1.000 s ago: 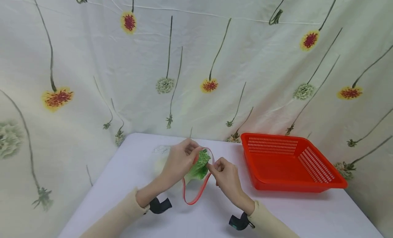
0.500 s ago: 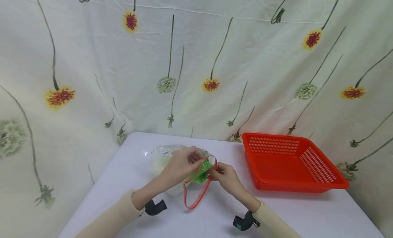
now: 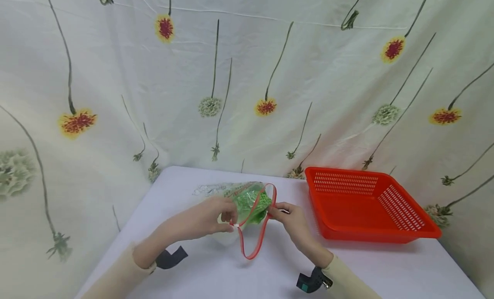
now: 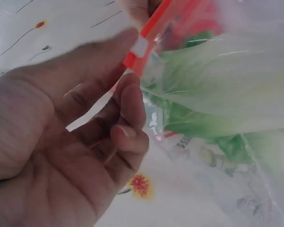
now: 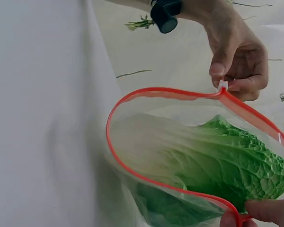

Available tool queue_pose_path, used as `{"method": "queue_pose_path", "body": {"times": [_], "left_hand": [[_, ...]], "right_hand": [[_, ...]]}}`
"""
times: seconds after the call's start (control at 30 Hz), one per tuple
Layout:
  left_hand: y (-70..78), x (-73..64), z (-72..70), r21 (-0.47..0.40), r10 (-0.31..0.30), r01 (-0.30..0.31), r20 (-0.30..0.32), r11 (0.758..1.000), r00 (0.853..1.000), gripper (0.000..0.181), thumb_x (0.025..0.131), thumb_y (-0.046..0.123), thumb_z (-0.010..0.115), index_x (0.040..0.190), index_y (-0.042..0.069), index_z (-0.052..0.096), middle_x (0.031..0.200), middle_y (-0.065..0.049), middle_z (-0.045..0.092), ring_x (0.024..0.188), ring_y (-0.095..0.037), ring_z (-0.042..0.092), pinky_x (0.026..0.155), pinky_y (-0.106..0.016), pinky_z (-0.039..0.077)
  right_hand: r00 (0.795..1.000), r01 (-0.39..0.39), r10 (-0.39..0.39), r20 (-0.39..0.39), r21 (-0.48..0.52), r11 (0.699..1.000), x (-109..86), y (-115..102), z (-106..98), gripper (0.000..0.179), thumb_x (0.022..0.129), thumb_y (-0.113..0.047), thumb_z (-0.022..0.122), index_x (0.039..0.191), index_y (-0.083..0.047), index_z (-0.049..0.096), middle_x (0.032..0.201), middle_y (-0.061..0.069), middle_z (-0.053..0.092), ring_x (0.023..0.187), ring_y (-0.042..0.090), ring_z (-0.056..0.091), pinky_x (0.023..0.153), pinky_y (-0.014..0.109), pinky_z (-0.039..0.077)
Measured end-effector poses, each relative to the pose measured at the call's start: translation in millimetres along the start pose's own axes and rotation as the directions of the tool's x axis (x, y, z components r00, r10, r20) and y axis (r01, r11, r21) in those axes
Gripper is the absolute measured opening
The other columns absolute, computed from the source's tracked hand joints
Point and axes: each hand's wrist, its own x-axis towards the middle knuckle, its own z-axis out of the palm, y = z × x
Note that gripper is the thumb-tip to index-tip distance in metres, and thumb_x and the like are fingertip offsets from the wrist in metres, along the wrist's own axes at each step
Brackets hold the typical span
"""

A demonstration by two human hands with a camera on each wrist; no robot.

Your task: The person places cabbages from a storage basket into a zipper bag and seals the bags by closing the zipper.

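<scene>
A clear zip bag (image 3: 241, 198) with a red zip rim (image 5: 151, 90) lies in the middle of the table, its mouth spread into a wide loop facing me. Inside it is a napa cabbage (image 5: 227, 161), green leaf ends toward the mouth. My left hand (image 3: 208, 217) pinches the white slider (image 5: 223, 85) at one corner of the rim between thumb and finger. On the opposite side, my right hand (image 3: 291, 224) pinches the red rim, thumb and fingertip at the band beside the leaves. The left wrist view shows the slider close under the left thumb (image 4: 109, 45).
A red plastic basket (image 3: 370, 235) with slotted walls stands on the white table (image 3: 200, 277) to the right of the bag. A flower-printed cloth (image 3: 247, 76) hangs behind the table. Each wrist carries a small black camera.
My left hand has moved from the upper rim down and left to the slider, uncovering more of the bag. My right hand has shifted slightly right, still holding the rim.
</scene>
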Motion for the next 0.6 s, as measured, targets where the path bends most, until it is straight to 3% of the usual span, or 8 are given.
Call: {"method": "queue_pose_path", "body": {"times": [0.13, 0.23, 0.3, 0.4, 0.47, 0.6], "left_hand": [[-1.7, 5.8, 0.8, -0.077, 0.011, -0.014, -0.042, 0.997, 0.999, 0.009, 0.085, 0.009, 0.072, 0.086, 0.018, 0.068, 0.081, 0.011, 0.064, 0.075, -0.001, 0.057, 0.068, -0.02, 0.051], [-3.4, 10.0, 2.8, -0.115, 0.036, -0.05, -0.124, 0.992, 0.992, 0.008, 0.084, 0.008, 0.073, 0.087, 0.015, 0.071, 0.082, 0.008, 0.068, 0.075, 0.0, 0.06, 0.067, -0.02, 0.052], [-5.0, 12.2, 3.3, -0.112, 0.075, -0.098, -0.191, 0.989, 0.979, 0.006, 0.083, 0.008, 0.073, 0.087, 0.013, 0.072, 0.082, 0.007, 0.068, 0.076, -0.001, 0.06, 0.069, -0.02, 0.052], [-6.1, 14.9, 0.9, -0.081, 0.133, -0.165, -0.305, 0.983, 0.943, 0.007, 0.082, 0.007, 0.073, 0.087, 0.012, 0.071, 0.083, 0.007, 0.067, 0.077, -0.002, 0.06, 0.07, -0.02, 0.052], [-6.3, 17.0, -3.5, -0.048, 0.146, -0.179, -0.396, 0.983, 0.906, 0.007, 0.084, 0.009, 0.073, 0.087, 0.014, 0.069, 0.083, 0.006, 0.066, 0.077, -0.003, 0.06, 0.069, -0.021, 0.052], [-7.7, 21.4, -14.0, -0.01, 0.084, -0.107, -0.544, 0.994, 0.835, 0.008, 0.087, 0.012, 0.071, 0.091, 0.017, 0.067, 0.085, 0.006, 0.069, 0.079, -0.004, 0.061, 0.071, -0.023, 0.051]], "right_hand": [[1.0, -0.023, 0.023, -0.013, 0.04, 0.999, 0.0, -6, -6, 0.03, 0.089, -0.029, 0.068, 0.108, -0.006, 0.071, 0.096, 0.008, 0.074, 0.099, 0.026, 0.067, 0.102, 0.056, 0.041], [0.999, -0.002, 0.005, -0.046, 0.064, 0.998, -1.2, -11, -11, 0.029, 0.088, -0.029, 0.07, 0.106, -0.007, 0.073, 0.098, 0.007, 0.074, 0.1, 0.025, 0.067, 0.104, 0.054, 0.042], [0.997, 0.021, -0.016, -0.07, 0.072, 0.997, -3.2, -15, -15, 0.028, 0.087, -0.028, 0.072, 0.105, -0.007, 0.074, 0.098, 0.007, 0.074, 0.097, 0.021, 0.068, 0.103, 0.05, 0.044], [0.993, 0.059, -0.052, -0.109, 0.065, 0.996, -7.7, -26, -24, 0.027, 0.087, -0.027, 0.072, 0.105, -0.007, 0.074, 0.096, 0.006, 0.075, 0.095, 0.018, 0.068, 0.1, 0.043, 0.048], [0.986, 0.097, -0.089, -0.143, 0.05, 0.994, -10.3, -35, -32, 0.026, 0.088, -0.026, 0.071, 0.105, -0.007, 0.073, 0.092, 0.003, 0.074, 0.092, 0.016, 0.067, 0.095, 0.035, 0.052], [0.958, 0.195, -0.18, -0.222, 0.049, 0.98, -12.8, -53, -48, 0.026, 0.09, -0.027, 0.068, 0.105, -0.006, 0.07, 0.084, 0.0, 0.068, 0.078, 0.012, 0.064, 0.078, 0.024, 0.053]]}}
